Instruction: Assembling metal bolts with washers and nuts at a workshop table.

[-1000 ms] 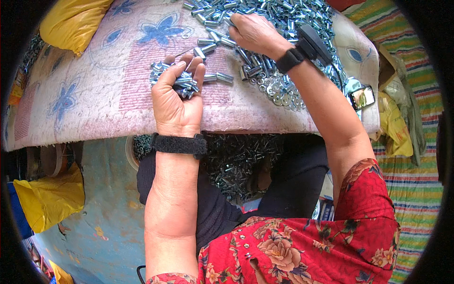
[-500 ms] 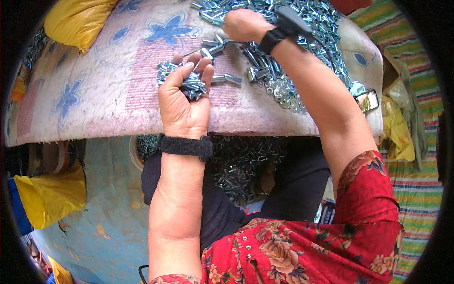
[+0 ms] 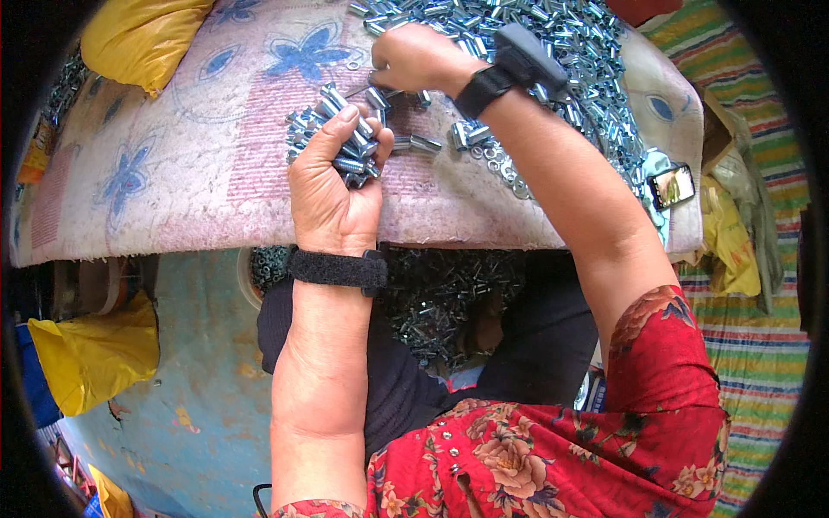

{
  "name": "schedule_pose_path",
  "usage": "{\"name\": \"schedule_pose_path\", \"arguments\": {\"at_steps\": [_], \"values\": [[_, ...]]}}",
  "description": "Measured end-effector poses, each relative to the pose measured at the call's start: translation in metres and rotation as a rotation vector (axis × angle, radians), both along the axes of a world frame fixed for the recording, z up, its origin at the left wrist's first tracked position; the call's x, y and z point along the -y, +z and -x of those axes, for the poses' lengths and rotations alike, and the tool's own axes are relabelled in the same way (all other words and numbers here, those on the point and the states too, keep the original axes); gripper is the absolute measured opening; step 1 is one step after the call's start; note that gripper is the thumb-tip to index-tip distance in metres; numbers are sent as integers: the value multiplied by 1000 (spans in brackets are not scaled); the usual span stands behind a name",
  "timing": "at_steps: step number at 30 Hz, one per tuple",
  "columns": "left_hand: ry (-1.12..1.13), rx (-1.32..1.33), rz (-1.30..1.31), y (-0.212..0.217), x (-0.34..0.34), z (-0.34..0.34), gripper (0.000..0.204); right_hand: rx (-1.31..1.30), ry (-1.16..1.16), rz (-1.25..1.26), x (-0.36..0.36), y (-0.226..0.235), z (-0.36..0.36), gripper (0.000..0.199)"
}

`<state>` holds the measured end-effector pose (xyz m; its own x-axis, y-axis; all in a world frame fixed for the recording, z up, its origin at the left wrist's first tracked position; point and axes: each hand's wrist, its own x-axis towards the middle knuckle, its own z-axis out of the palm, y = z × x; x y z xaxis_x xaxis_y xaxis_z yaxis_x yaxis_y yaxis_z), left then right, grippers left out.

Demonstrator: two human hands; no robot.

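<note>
My left hand (image 3: 337, 194) is closed around a handful of shiny metal bolts (image 3: 350, 155), some with threaded shanks showing. They poke out past the thumb and fingers in several directions. Just beyond, my right hand (image 3: 423, 56) hangs over the padded cloth with its fingers curled downward. Whatever is between those fingertips is hidden from view. Close under them lies a metal sleeve (image 3: 377, 99). Another sleeve (image 3: 425, 143) rests on the cloth right of my left hand.
A big heap of metal sleeves (image 3: 596, 95) spreads over the far right of the cloth-covered table (image 3: 173, 203), with flat washers (image 3: 509, 173) at its near edge. A phone (image 3: 672, 186) lies at the right edge. A yellow sack (image 3: 142, 39) stands far left. More metal parts (image 3: 449, 298) sit below the table edge.
My right hand has moved left and slightly nearer, from the heap toward my left hand. The bolts in my left hand now stick up more, and its fingers have shifted.
</note>
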<state>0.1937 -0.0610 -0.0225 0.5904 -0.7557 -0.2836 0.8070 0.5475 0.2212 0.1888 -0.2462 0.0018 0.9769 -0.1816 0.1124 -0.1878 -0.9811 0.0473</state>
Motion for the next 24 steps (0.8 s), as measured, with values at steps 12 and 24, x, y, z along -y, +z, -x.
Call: {"name": "schedule_pose_path", "arguments": {"at_steps": [12, 24], "values": [[-225, 236, 85, 7, -2, 7, 17, 543, 153, -1367, -39, 40, 103, 22], [-541, 273, 210, 8, -1, 90, 28, 975, 53, -1587, -94, 12, 238, 20]]}}
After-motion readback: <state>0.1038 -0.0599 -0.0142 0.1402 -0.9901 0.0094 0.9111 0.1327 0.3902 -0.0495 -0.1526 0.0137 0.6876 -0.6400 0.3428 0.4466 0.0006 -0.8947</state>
